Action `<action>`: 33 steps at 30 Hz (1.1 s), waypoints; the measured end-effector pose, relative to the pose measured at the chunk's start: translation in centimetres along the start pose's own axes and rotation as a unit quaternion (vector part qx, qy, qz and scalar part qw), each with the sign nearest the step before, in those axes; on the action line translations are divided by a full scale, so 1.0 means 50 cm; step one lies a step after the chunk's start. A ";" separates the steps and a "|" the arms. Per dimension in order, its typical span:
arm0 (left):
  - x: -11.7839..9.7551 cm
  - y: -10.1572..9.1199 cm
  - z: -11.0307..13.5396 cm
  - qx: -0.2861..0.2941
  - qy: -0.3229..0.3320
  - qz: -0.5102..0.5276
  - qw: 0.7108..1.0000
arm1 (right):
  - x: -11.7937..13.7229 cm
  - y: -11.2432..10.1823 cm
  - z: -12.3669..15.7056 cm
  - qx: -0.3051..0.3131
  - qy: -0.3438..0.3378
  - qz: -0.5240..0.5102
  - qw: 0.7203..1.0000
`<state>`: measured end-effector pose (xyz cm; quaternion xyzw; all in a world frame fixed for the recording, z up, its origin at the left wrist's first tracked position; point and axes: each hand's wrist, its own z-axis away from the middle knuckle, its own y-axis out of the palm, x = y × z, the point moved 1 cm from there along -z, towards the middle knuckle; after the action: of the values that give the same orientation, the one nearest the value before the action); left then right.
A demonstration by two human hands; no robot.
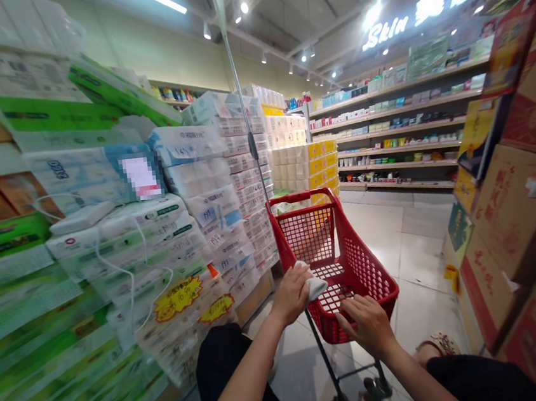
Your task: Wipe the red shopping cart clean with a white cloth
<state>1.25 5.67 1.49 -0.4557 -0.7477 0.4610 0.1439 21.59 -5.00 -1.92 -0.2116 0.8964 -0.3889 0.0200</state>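
A small red shopping cart (366,267) stands in front of me on a tiled shop floor. My left hand (291,295) is closed on a white cloth (314,285) and presses it against the cart's near left rim. My right hand (367,324) rests on the cart's near edge with its fingers curled over the rim. A thin metal pole (240,95) rises from the cart's left side. The basket looks empty.
Stacked tissue and paper packs (125,254) with yellow price tags fill the left side. Red and brown cartons (523,218) are piled on the right. Shelves of small goods (395,136) run along the back under a lit sign. The tiled aisle (396,238) extends ahead.
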 end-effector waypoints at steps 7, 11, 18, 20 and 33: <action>-0.139 0.019 0.051 -0.005 0.012 0.042 0.999 | -0.011 -0.002 0.006 0.011 0.005 -0.012 1.000; -0.140 0.034 0.065 0.004 0.028 0.031 0.999 | -0.011 -0.011 0.009 0.022 0.002 -0.021 1.000; -0.046 0.027 0.040 0.040 0.087 -0.026 0.995 | -0.014 -0.004 0.002 0.006 -0.020 -0.007 1.000; -0.014 0.023 0.022 0.034 0.068 -0.046 0.996 | -0.015 0.001 0.000 0.004 -0.021 -0.002 1.000; -0.026 0.023 0.018 -0.004 -0.030 -0.032 0.999 | -0.024 0.018 0.012 -0.001 -0.032 0.018 0.999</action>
<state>2.01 4.28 0.31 -0.4183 -0.7676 0.4668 0.1338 22.46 -4.39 -3.11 -0.2079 0.8995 -0.3803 0.0557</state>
